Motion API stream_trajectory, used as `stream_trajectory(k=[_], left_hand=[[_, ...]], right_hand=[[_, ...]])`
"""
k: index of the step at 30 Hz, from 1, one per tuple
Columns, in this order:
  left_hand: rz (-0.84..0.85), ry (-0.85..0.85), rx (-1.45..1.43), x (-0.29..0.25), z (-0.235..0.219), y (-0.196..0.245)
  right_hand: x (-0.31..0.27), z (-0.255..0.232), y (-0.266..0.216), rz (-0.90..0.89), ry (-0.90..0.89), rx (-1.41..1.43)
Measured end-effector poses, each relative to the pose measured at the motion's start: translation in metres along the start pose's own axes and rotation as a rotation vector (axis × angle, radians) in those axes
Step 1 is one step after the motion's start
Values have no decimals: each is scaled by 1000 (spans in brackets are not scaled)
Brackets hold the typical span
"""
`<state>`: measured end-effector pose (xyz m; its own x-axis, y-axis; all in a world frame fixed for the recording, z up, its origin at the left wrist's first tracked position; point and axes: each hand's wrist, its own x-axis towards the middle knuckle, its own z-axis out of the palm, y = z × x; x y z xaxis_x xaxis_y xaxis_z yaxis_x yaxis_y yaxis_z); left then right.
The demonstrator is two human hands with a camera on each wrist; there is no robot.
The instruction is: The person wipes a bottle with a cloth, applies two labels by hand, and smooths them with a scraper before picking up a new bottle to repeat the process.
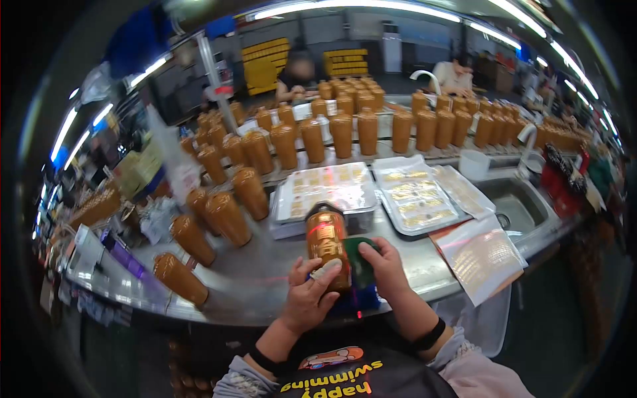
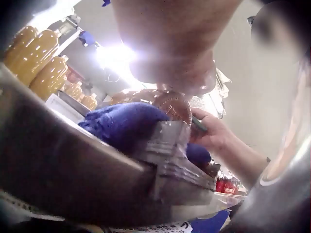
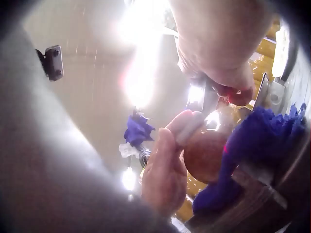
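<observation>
A glossy brown bottle (image 1: pixel 326 235) with gold characters on its side lies tilted over the bench's near edge, its dark-topped end pointing away. My left hand (image 1: pixel 308 297) grips its lower part, one finger wearing a white cover. In my right hand (image 1: pixel 387 266) I pinch a flat dark green scraper-like piece (image 1: pixel 360 257) against the bottle's right side. Below the bottle is a bunched blue cloth (image 2: pixel 129 124). The right wrist view shows the bottle's round base (image 3: pixel 204 158) beside the left hand's fingers.
Several similar brown bottles (image 1: pixel 229 219) stand to the left and in rows at the back. Ahead are a tray (image 1: pixel 285 229) and another tray (image 1: pixel 408 232), both with gold label sheets. A loose sheet (image 1: pixel 481 259) overhangs the right edge, near a sink (image 1: pixel 524 205). Two people sit opposite.
</observation>
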<state>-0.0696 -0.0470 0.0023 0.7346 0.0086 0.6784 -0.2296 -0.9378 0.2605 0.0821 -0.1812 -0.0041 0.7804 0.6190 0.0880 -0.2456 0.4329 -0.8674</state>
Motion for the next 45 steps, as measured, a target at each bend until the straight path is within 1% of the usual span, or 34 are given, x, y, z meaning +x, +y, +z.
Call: stream_trajectory(k=[1, 4, 5, 7, 8, 9, 12, 13, 14, 15, 17, 18, 19, 20, 21, 22, 23, 24, 26, 27, 29, 30, 31, 32, 34, 35, 37, 38, 40, 43, 45], left_hand=[[-12, 14, 9, -9, 1, 0], [-172, 125, -68, -29, 12, 10], [-174, 121, -41, -35, 14, 9], [-207, 186, -84, -38, 19, 12], [-222, 220, -101, -41, 22, 14], [-251, 200, -82, -45, 26, 13], [-260, 243, -82, -54, 36, 7], [-274, 253, -30, -57, 40, 5], [-273, 257, -38, -60, 43, 5], [-273, 269, -43, -60, 45, 5], [-281, 328, 17, -59, 46, 6], [-288, 361, 69, -57, 46, 10], [-302, 384, 29, -53, 42, 14], [-261, 427, -38, -45, 34, 21], [-151, 502, -64, -35, 30, 23], [-135, 480, -84, -27, 24, 28], [-48, 546, -56, -15, 12, 36], [24, 586, -145, -4, 0, 41], [33, 550, -18, 6, -20, 56], [49, 554, -6, 10, -27, 60], [90, 561, 6, 14, -34, 66], [90, 563, 3, 13, -32, 67], [93, 562, 4, 11, -28, 67], [98, 560, 9, 9, -23, 66], [36, 512, -13, 1, -7, 61], [2, 486, -25, -3, 2, 58], [-75, 499, -38, -11, 16, 54], [-114, 503, -45, -13, 21, 49], [-126, 463, -7, -16, 22, 41], [-161, 392, 21, -20, 29, 28], [-180, 340, 10, -17, 31, 18]], right_hand=[[-3, 2, 1, 13, -3, 45], [-8, 1, 15, 40, 1, 66], [-10, 1, 18, 20, -1, 42], [-14, 3, 23, -23, -10, -4], [-17, 7, 23, -29, -12, 15], [-17, 7, 26, -51, -4, 16], [-17, 3, 35, -98, 20, 21], [-17, 5, 35, -112, 21, 23], [-20, 9, 33, -136, 30, 19], [-29, 12, 21, -81, -12, -52], [-13, 2, 41, -247, 63, -130], [-19, 5, 34, -197, 10, -107], [-24, 11, 28, -201, 2, -129], [-10, 1, 45, -260, 67, -58], [-19, -12, 29, -107, -149, -173], [-22, -6, 26, -129, -123, -170], [-17, -7, 32, -155, -71, -149], [-9, -8, 39, -183, -8, -117], [-6, -11, 40, -126, -42, -44], [-5, -14, 41, -165, -138, -15], [-4, -16, 48, -166, -76, -28], [-6, -10, 45, -174, -45, -32], [-2, -14, 47, -174, -110, 5], [-2, -13, 45, -173, -128, 3], [-10, -4, 38, -162, -168, -5], [-7, -11, 42, -180, -164, -24], [-2, -21, 47, -218, -152, -61], [1, -24, 51, -224, -116, -62], [-8, -8, 45, -229, -40, -67], [-6, -14, 46, -202, -61, -88], [-10, -6, 45, -189, -20, -79]])
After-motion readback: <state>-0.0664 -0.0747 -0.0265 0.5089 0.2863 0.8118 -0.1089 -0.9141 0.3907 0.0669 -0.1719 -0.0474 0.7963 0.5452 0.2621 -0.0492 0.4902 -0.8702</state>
